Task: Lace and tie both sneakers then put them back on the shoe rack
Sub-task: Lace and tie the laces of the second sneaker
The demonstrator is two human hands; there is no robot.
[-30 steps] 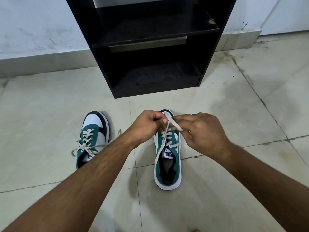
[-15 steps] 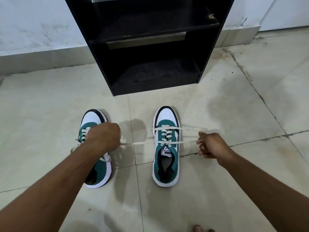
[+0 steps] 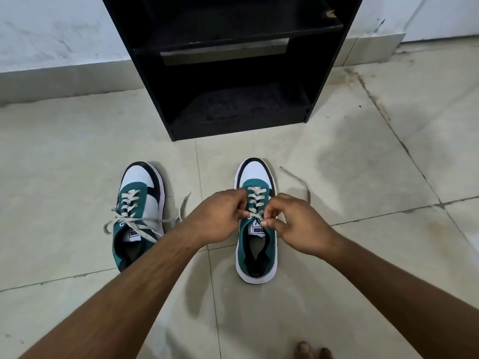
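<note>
Two green, white and black sneakers stand on the tiled floor, toes toward the black shoe rack [image 3: 233, 120]. The right sneaker [image 3: 256, 252] is laced; my left hand [image 3: 217, 218] and my right hand [image 3: 298, 226] meet over its upper eyelets, each pinching the white lace near the tongue. One loose lace end [image 3: 298, 180] trails on the floor to the shoe's right. The left sneaker [image 3: 140, 200] stands apart at the left, laced, with its lace ends [image 3: 178, 213] lying loose across it and on the floor.
The rack's two shelves stand open against a white wall [image 3: 51, 27] with a tiled skirting. Pale floor tiles [image 3: 363, 255] spread all around. Toes of a bare foot [image 3: 313, 351] show at the bottom edge.
Half a second ago my hands were spread wide, pulling the lace ends taut to both sides. Now both have come back together over the right sneaker's tongue, and the lace lies slack.
</note>
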